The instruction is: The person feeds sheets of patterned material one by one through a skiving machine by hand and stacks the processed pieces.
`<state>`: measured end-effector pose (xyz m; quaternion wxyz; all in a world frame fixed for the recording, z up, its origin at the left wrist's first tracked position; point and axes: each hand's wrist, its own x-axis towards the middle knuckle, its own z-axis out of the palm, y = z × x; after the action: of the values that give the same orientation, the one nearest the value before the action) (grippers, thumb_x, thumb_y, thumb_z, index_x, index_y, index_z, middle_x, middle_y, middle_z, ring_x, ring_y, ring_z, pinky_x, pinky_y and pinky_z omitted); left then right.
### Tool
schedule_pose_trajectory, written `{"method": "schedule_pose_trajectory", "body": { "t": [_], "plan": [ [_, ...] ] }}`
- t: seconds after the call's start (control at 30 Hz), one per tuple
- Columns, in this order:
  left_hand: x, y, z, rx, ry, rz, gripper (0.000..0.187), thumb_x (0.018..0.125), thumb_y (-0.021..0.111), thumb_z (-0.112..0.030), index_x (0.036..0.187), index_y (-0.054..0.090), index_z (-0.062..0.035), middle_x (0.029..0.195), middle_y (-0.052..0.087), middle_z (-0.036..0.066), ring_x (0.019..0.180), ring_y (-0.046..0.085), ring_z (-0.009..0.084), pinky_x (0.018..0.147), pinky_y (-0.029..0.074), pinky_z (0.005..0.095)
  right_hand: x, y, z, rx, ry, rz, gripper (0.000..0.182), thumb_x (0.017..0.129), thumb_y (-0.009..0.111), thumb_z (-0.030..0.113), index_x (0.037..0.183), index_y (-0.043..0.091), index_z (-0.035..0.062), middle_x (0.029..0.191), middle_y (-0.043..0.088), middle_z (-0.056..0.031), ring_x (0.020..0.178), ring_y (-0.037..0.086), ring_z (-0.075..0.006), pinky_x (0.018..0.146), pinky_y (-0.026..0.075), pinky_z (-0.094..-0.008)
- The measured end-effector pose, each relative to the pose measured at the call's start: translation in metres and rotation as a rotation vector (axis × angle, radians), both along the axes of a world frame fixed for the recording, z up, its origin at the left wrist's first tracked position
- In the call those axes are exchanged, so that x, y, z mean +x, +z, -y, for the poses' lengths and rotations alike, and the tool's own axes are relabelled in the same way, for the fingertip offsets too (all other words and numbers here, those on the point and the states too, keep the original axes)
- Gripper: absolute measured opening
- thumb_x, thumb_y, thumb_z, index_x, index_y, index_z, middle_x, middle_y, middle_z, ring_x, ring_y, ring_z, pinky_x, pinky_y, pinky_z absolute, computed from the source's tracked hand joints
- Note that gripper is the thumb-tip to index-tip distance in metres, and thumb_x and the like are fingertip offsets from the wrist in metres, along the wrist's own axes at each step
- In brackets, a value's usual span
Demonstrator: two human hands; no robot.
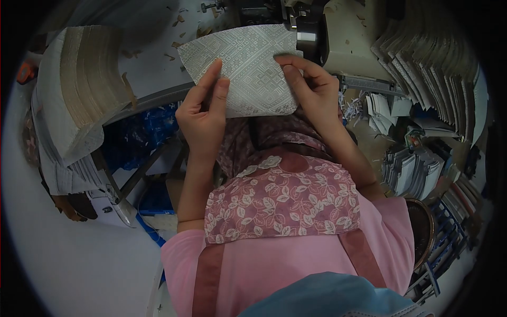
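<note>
Between my two hands is a patterned grey-white panel (259, 74) with a geometric design, its kind of material hard to name. My left hand (203, 108) grips its lower left edge, thumb and index finger lying on the face. At the right edge, my right hand (317, 87) pinches the panel between thumb and index finger. The panel's upper right corner overlaps the dark machine head (310, 37) with a bright metal part, which looks like a sewing machine.
A tall curved stack of panels (87, 79) stands on the left. Many folded grey panels (428, 68) are lined up on the right, with smaller bundles (414, 169) below. Brown scraps (179, 20) litter the worktop. Blue plastic (140, 137) lies under the table edge.
</note>
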<state>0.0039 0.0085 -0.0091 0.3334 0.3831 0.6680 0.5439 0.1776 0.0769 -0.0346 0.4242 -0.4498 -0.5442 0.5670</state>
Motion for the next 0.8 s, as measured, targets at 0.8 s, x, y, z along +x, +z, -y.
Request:
{"method": "schedule_pose_trajectory", "body": {
  "t": [0.8],
  "plan": [
    [0.065, -0.012, -0.04, 0.03, -0.286, 0.078, 0.03, 0.089, 0.065, -0.007, 0.118, 0.063, -0.0021, 0.106, 0.068, 0.006, 0.089, 0.059, 0.0058, 0.078, 0.047, 0.0192, 0.084, 0.022, -0.005, 0.061, -0.257, 0.173, 0.019, 0.092, 0.059, 0.005, 0.108, 0.068, 0.0007, 0.09, 0.062, 0.0054, 0.073, 0.05, 0.0009, 0.064, 0.038, -0.0134]
  ]
}}
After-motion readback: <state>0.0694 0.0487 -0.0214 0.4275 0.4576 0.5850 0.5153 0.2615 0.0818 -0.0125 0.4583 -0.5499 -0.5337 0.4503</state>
